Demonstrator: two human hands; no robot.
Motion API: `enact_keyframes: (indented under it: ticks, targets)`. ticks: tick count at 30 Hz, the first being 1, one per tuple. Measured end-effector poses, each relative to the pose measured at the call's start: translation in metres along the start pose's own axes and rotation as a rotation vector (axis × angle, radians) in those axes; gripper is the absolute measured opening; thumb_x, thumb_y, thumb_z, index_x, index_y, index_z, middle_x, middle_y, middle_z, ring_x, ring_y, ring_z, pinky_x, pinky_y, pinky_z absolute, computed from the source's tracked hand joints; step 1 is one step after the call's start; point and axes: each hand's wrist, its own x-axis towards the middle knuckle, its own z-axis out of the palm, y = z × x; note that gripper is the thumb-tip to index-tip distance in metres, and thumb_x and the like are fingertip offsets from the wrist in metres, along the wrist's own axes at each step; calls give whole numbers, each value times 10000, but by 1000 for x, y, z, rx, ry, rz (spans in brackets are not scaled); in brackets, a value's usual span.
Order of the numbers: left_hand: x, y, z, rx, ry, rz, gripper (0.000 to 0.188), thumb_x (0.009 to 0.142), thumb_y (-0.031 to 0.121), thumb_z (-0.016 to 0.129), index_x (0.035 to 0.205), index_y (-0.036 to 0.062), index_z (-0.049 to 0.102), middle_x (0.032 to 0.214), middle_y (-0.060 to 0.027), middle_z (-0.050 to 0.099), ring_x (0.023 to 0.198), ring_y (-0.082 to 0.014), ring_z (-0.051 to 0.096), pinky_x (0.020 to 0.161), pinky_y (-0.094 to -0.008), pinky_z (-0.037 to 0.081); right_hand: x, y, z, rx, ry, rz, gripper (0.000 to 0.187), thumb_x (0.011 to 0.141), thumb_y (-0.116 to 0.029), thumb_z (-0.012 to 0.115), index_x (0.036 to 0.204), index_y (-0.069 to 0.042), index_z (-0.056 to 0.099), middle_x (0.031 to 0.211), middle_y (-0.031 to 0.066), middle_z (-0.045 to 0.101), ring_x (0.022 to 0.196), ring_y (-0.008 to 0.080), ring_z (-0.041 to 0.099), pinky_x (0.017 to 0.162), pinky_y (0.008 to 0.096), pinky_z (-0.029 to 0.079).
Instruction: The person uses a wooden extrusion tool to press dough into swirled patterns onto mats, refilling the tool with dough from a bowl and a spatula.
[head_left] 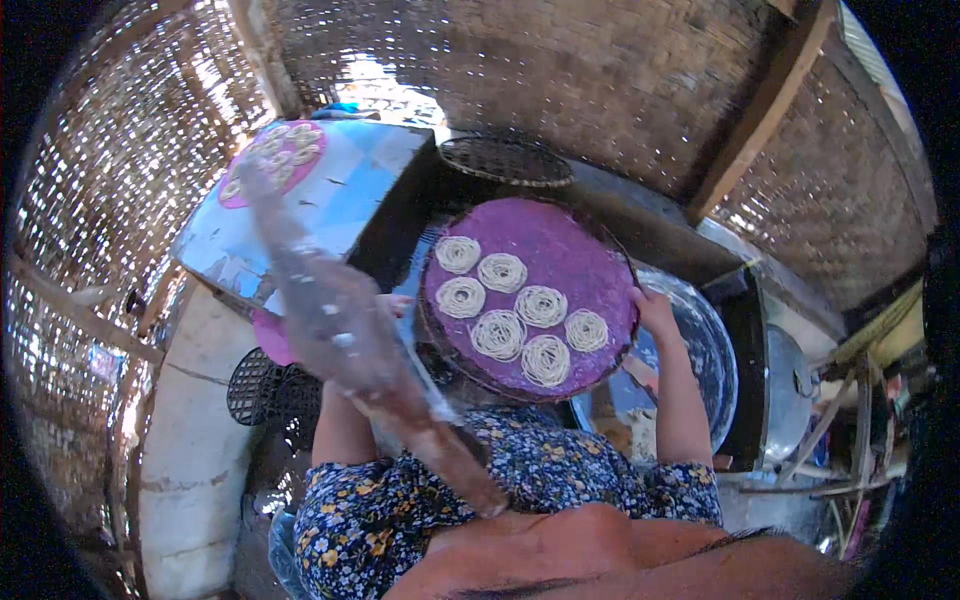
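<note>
A round tray [560,235] with a purple surface and a dark rim is held in front of my body. Several coiled nests of pale noodles [541,306] lie on it, mostly toward its left and near side. My right hand [656,311] grips the tray's right rim, thumb on the top edge. Close to the left rim show the fingertips of my left hand [396,304]; most of that hand is hidden behind a blurred brown pole-like object [350,325], so its grip cannot be made out. A pink piece [271,336] shows left of that blurred object.
A blue and white table [345,200] at the back left bears a pink round plate [232,198] with more noodle nests. Right of the tray stands a large basin [722,345]. Dark round racks [255,385] sit low left; another woven tray [505,162] leans behind. Woven walls surround.
</note>
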Motion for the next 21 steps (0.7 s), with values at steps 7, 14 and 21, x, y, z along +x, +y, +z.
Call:
enact_keyframes:
  ticks: [7,14,21]
  targets:
    - [-57,22,-10,-16,185,36,722,472,246,788,1086,45,467,1076,-94,516,963,-203,513,832,-342,412,-53,0,17,910,-85,136,142,811,-161,451,829,-35,515,607,30,522,423,108,450,367,248,349]
    - [-87,37,-15,21,274,82,710,471,242,788,1075,42,474,1064,-93,521,954,-197,515,829,-338,412,-156,-51,19,1180,-416,301,149,773,-141,545,874,-32,529,643,25,557,499,119,530,420,227,405]
    - [-77,41,-14,27,242,104,698,470,238,788,1064,40,480,1053,-92,526,945,-191,517,826,-334,412,-159,-19,11,745,-954,-13,239,785,-239,563,840,-9,599,677,29,583,576,109,526,531,233,428]
